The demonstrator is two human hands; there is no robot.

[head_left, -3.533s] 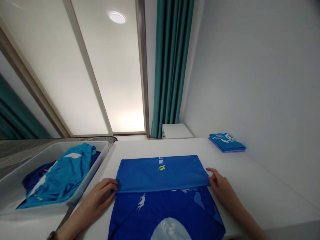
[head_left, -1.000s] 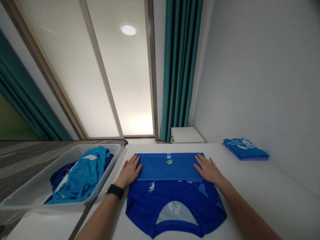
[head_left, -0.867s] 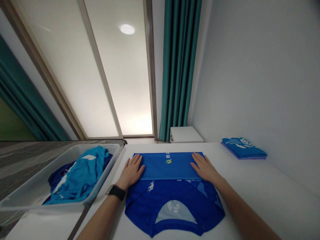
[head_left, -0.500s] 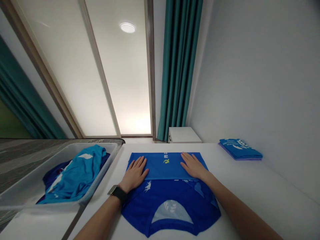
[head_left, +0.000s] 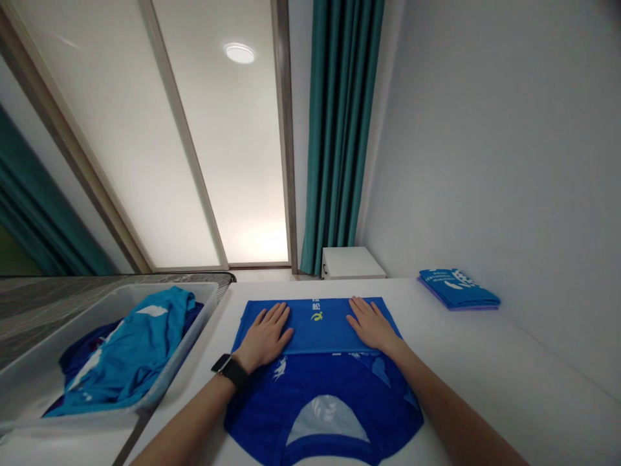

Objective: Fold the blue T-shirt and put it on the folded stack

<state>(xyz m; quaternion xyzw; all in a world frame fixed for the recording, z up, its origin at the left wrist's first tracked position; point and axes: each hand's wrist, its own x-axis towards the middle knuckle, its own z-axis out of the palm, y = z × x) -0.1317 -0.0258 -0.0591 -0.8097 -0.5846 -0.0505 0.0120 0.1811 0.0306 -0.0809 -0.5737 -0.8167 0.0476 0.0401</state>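
Note:
A blue T-shirt (head_left: pixel 323 372) lies face up on the white table (head_left: pixel 466 388), its neckline towards me. Its lower part is folded over the chest as a lighter blue band with white and yellow print. My left hand (head_left: pixel 266 335), with a dark watch (head_left: pixel 229 370) on the wrist, rests flat on the left side of that band, fingers stretched out. Flat on the band's right side lies my right hand (head_left: pixel 372 325), fingers also extended. Neither hand grips the cloth.
Left of the shirt stands a translucent plastic bin (head_left: pixel 191 346) holding crumpled blue garments (head_left: pixel 130 349). A folded stack of clothes (head_left: pixel 458 289) sits at the table's far right, near the wall. Beyond the table are a white cabinet (head_left: pixel 354 263) and a teal curtain (head_left: pixel 339 142).
The camera view has shifted slightly, so the scene sits a little further left. My left hand has slid slightly inward over the folded band; my right hand stays nearly in place.

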